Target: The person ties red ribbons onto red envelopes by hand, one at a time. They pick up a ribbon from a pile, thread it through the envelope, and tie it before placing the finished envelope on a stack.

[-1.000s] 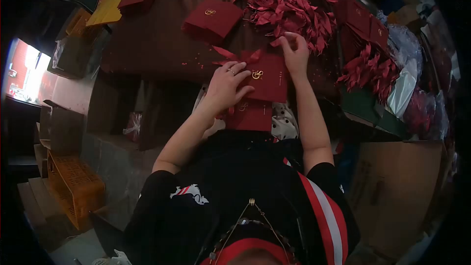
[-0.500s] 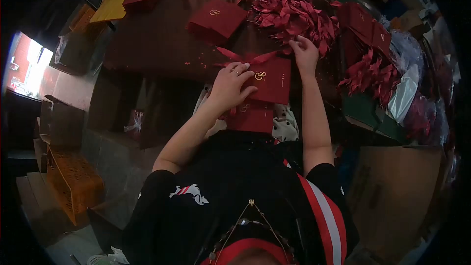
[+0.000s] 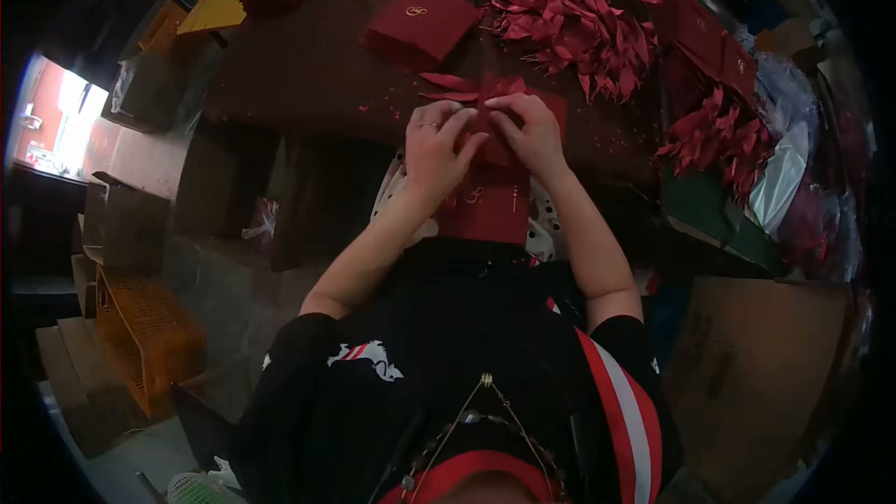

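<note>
Ribbon (image 3: 453,84), red, lies across the far end of the upper red packet (image 3: 555,114), 12 o'clock from the person. Left hand (image 3: 434,151) and right hand (image 3: 534,138) close together over it, fingers curled; pinching or not, can't tell. Left palm probably steadies the packet. Lower packet (image 3: 499,212) shows at 6 o'clock, partly covered. On the desk (image 3: 271,79), ribbon pile (image 3: 581,23) at 1 o'clock, packet stack (image 3: 420,26) at 11, likely for easy reach.
</note>
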The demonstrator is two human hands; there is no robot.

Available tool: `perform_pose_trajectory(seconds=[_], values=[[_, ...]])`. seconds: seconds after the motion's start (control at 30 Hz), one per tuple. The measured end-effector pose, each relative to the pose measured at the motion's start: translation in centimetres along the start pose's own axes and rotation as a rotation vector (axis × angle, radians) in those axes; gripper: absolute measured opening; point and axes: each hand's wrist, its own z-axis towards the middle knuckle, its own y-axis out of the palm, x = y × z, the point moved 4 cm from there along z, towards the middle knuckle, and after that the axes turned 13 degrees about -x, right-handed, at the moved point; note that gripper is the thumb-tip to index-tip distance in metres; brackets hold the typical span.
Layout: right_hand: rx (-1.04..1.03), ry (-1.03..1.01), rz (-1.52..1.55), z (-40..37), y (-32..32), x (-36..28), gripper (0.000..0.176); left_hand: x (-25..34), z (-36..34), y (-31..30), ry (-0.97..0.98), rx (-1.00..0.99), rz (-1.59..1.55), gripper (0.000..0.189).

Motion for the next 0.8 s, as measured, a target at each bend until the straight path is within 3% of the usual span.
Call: perform_pose_trajectory(seconds=[0.03,0.1,0.2,0.33,0.43,0.53,0.6,0.8], values=[[0.005,0.022,-0.062,-0.2,0.4,0.0,0.014,0.5,-0.5,-0.5,0.0,-0.008,0.003,0.038],[0.024,0.038,-0.031,-0.4,0.5,0.3,0.014,0.2,-1.5,-0.4,-0.302,-0.156,-0.157,0.04],[0.062,0.075,0.049,-0.7,0.4,0.6,0.017,0.4,-1.5,-0.1,-0.398,-0.245,-0.127,0.042],[0.081,0.002,-0.007,-0.7,0.3,0.6,0.016,0.3,-1.0,1.0,-0.427,-0.291,-0.297,0.039],[0.085,0.043,0.064,-0.7,0.3,0.8,0.015,0.5,-1.0,1.0,-0.429,-0.219,-0.401,0.039],[0.12,-0.035,0.04,-0.6,0.2,0.4,0.014,0.6,-1.2,1.1,-0.296,-0.084,-0.309,0.038],[0.075,-0.028,-0.025,-0.9,0.2,0.0,0.012,0.1,-1.4,1.8,-0.45,-0.167,-0.465,0.037],[-0.08,-0.112,-0.248,-1.4,-0.1,-1.7,0.011,-0.6,-0.7,1.5,-0.552,-0.266,-0.441,0.039]])
